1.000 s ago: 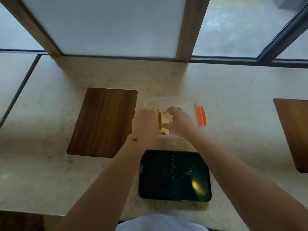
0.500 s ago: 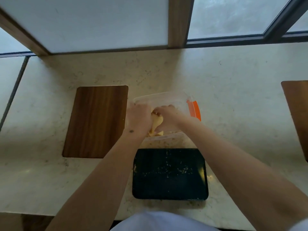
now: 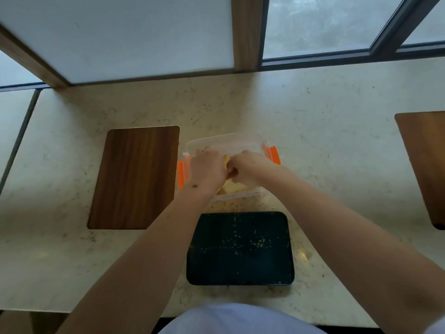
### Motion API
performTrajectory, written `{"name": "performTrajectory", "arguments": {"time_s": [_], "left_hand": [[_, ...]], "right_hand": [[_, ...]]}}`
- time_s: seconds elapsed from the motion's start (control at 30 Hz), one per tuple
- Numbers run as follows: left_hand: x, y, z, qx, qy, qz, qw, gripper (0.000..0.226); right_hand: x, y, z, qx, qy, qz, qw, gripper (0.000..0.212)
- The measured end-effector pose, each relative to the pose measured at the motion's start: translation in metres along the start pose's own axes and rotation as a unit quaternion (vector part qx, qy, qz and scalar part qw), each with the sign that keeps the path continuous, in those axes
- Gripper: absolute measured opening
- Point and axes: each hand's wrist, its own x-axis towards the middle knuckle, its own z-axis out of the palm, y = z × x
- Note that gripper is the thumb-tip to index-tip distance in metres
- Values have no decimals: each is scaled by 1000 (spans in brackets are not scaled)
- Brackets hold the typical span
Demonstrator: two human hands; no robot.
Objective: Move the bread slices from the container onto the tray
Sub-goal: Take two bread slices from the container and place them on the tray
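A clear plastic container [image 3: 224,142] with orange side clips stands on the counter beyond the tray. Pale yellow bread slices [image 3: 232,188] lie inside it, mostly hidden under my hands. My left hand [image 3: 207,171] and my right hand [image 3: 248,168] are both down in the container, fingers closed together on the bread between them. The black tray [image 3: 240,268] sits nearer to me, just in front of the container, holding only scattered crumbs.
A dark wooden board [image 3: 133,177] lies left of the container. Another wooden board [image 3: 425,165] is at the right edge. The window frame [image 3: 245,32] rises along the back of the pale stone counter [image 3: 337,141].
Both hands have sunk deeper into the container and closed tighter around the bread. The view has tilted downward a little.
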Motion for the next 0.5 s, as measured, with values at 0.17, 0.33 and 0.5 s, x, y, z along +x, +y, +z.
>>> {"name": "performTrajectory", "arguments": {"time_s": [0.17, 0.33, 0.5], "left_hand": [[5, 7, -1, 12, -31, 43, 999, 9], [8, 10, -8, 50, -74, 112, 990, 29], [-6, 7, -28, -39, -84, 100, 991, 12]], "right_hand": [[-28, 4, -26, -36, 67, 7, 997, 26], [-64, 0, -51, -19, 124, 11, 992, 19], [-116, -11, -69, 138, 187, 5, 973, 10]]}}
